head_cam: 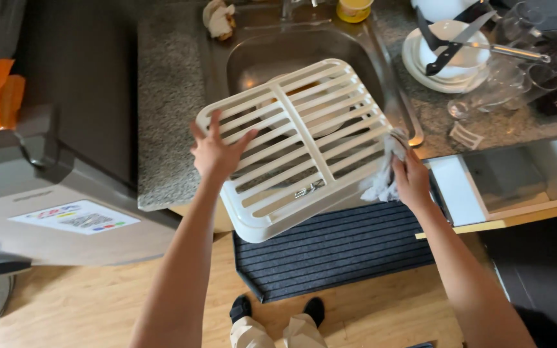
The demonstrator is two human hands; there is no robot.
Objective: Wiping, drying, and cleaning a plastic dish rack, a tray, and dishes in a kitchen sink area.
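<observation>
A white slatted plastic rack [304, 138] is held tilted above the steel sink [253, 55]. My left hand [217, 151] grips its left edge, fingers spread over the slats. At the rack's right edge, my right hand [412, 180] presses a crumpled white cloth [385, 171] against the rim. The sink basin shows through the slats; what lies in it is mostly hidden.
Stacked white plates with a black-handled knife [449, 48] sit on the granite counter [169, 103] at right, beside clear glasses [510, 77]. An open drawer [510, 180] juts out at right. A dark ribbed mat [336, 251] lies on the wood floor. A grey appliance [46, 187] stands left.
</observation>
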